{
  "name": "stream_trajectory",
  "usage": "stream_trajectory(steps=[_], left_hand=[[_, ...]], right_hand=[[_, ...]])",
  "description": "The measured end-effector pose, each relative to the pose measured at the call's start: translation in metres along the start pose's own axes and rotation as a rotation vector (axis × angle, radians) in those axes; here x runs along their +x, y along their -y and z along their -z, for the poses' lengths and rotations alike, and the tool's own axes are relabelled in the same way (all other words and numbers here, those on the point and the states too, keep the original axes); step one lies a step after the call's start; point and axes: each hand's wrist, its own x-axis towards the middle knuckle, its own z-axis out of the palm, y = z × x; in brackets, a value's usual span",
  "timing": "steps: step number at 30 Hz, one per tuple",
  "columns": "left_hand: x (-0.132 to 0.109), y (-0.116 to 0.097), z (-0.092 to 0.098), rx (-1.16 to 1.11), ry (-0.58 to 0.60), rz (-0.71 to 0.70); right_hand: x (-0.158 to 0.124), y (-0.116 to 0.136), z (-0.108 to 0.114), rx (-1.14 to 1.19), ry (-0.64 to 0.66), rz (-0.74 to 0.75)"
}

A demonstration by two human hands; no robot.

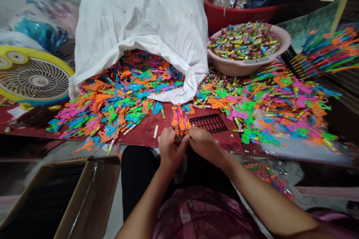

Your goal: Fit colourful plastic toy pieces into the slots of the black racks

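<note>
Near the table's front edge, my left hand [170, 148] is closed around the lower end of a bundle of orange and pink plastic pieces [181, 121]. The bundle stands up from between my hands. My right hand [202, 142] presses against its right side with curled fingers, touching my left hand. Just behind my right hand a black plastic grid [209, 123] lies on the red table [148, 134]. Loose colourful plastic pieces [106, 114] are heaped to the left, and another heap [294, 108] spreads to the right.
A white sack [146, 11] spills pieces onto the table. Behind the right heap sits a pink basin [241, 65] of small wrapped tubes, near a red basin [232, 13]. A yellow fan [36, 78] stands at left. Below is a cardboard box [95, 194] with dark contents.
</note>
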Motion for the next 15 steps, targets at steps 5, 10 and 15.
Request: stream_trajectory(steps=[5,10,15], left_hand=[[0.001,0.0,-0.003,-0.077,-0.005,0.006],[0.002,0.003,-0.004,-0.062,0.029,0.002],[0.01,0.018,0.002,-0.148,0.138,-0.018]], right_hand=[[0.002,-0.001,0.0,0.012,0.056,-0.056],[0.003,0.008,0.006,-0.023,0.135,-0.118],[0.01,0.002,0.013,0.122,0.157,-0.137]])
